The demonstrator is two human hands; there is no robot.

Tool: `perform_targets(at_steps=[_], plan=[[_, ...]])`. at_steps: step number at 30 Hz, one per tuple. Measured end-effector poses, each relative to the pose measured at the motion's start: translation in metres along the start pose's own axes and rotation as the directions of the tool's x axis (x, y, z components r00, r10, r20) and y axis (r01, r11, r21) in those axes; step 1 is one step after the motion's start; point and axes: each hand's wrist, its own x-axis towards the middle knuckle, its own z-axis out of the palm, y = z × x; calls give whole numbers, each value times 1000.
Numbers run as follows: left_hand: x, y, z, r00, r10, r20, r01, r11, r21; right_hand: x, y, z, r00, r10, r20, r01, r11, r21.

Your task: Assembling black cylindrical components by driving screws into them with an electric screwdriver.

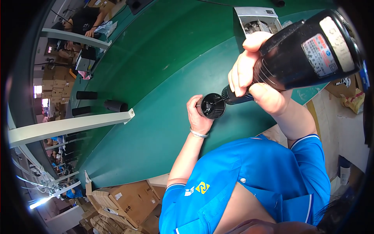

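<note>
My right hand (247,72) is wrapped round a large black electric screwdriver (296,54), which lies slanted across the upper right with paper labels on its body. Its narrow bit end points down and left into the open mouth of a black cylindrical housing (210,107). My left hand (198,119) grips that housing from its left side, the opening facing the tool. What the bit touches inside cannot be made out. Both hands are over the green tabletop (163,136).
Several black cylinders (86,95) stand or lie at the left of the table. A grey box-shaped device (257,17) with small dark pieces in its opening sits at the far edge. A white metal bar (70,126) crosses the left. Cardboard boxes (134,202) lie below; another person's hand (91,32) shows far left.
</note>
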Motion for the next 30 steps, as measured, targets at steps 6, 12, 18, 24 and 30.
perform_targets(at_steps=[6,12,18,24,30], plan=[[1,-1,-1,999,35,14,-35,999,9,-5,3,-9,998,49,30,-44,986,-159],[3,3,0,997,67,-34,-68,998,-10,-7,7,-5,998,67,8,-66,991,-120],[2,4,2,993,79,-92,-84,996,-44,-9,7,-9,992,116,45,-110,986,-122],[0,4,3,991,70,-118,-77,996,-53,-10,9,-7,992,97,79,-84,985,-148],[-1,3,2,995,28,-95,-34,997,-62,-10,11,-2,998,65,12,-64,994,-86]])
